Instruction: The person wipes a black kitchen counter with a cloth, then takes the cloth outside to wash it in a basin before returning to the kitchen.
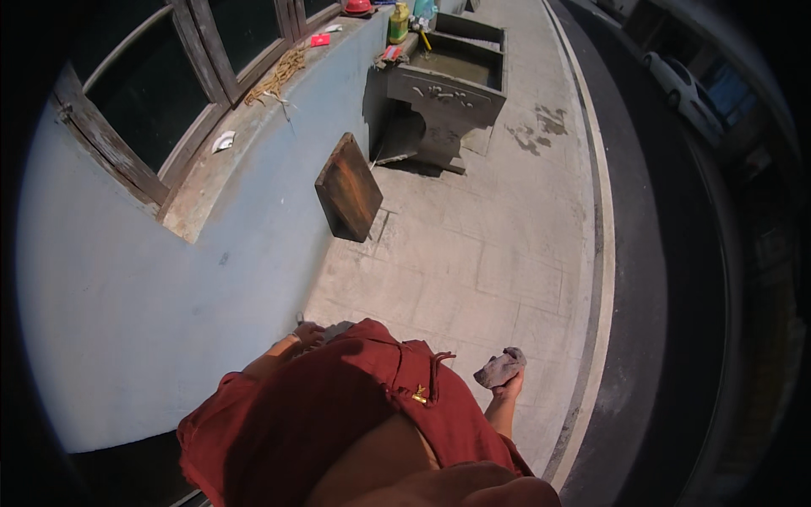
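Observation:
A crumpled grey cloth (497, 370) is bunched up in my right hand (512, 388), which is out to the right above the pavement. On the other side, my left hand (309, 334) hangs low beside the pale blue wall (190, 329). Its fingers look loosely apart, with nothing visible in them. Ahead of me, a dark-stained wooden board (351, 190) leans upright against the foot of the wall. Beyond it stands a stone wash sink (447, 85) with carved sides and water in its basin.
A windowsill (209, 180) on the left bears a tangle of straw-coloured cord (279, 75), a white shard (223, 141) and a red packet (320, 40). A yellow-green bottle (398, 23) stands by the sink. To the right, a kerb (602, 253) borders the road; a white car (684, 92) is parked across it.

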Demonstrator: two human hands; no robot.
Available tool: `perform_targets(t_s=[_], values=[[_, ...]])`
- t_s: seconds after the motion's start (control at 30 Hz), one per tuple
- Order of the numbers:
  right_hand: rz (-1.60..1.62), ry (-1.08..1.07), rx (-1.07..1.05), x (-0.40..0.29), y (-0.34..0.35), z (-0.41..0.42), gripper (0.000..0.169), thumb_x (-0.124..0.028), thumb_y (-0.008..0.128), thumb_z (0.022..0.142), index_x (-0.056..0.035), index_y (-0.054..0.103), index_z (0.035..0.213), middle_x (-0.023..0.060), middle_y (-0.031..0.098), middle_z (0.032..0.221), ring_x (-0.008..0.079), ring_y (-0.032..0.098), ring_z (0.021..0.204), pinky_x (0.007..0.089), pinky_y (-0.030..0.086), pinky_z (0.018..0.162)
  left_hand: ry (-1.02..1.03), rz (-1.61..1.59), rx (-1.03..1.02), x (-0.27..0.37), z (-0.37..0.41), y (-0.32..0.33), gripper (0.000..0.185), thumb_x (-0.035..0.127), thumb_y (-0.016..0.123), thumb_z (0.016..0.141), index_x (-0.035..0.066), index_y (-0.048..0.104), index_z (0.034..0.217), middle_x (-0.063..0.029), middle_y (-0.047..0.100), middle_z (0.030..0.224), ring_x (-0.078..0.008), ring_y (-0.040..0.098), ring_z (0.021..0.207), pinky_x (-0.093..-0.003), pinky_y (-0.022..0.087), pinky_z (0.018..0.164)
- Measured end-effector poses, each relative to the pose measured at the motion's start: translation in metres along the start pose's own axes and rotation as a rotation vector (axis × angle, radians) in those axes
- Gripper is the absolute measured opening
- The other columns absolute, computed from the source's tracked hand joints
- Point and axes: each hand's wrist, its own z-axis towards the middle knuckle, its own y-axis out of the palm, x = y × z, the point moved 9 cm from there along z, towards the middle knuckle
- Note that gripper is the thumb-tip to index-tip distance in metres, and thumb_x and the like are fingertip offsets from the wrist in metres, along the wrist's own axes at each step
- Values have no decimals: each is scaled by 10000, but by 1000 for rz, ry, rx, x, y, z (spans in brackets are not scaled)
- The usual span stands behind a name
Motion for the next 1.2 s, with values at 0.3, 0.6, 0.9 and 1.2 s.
perform_targets(t_s=[0.3,0.6,0.9,1.2], values=[[-6,56,-373,-56,358,248,413,-367,439,909,-61,535,1169,97,586,1138,292,560,1044,479,464,907,-186,-289,35,75,185,-43,307,239,567,839,166,572,1138,7,568,810,-141,552,702,-331,451,544],[-10,156,-539,-81,684,384,442,-347,406,920,-43,513,1223,124,547,1230,304,503,1147,491,381,993,283,-352,222,497,316,-205,335,159,545,889,64,534,1210,-32,615,934,-102,554,772,-237,460,670],[-63,246,-877,-41,955,584,459,-265,514,904,-109,415,1324,84,513,1267,283,471,1184,486,339,1022,619,-375,169,792,425,-275,342,181,468,929,98,495,1260,-33,590,1107,-104,561,938,-262,457,789],[-807,376,-344,42,961,784,615,-260,578,860,-202,276,1393,117,406,1326,351,429,1157,503,511,550,374,-412,234,855,539,-301,381,159,457,914,115,469,1292,-45,570,1128,-121,553,983,-268,449,802]])
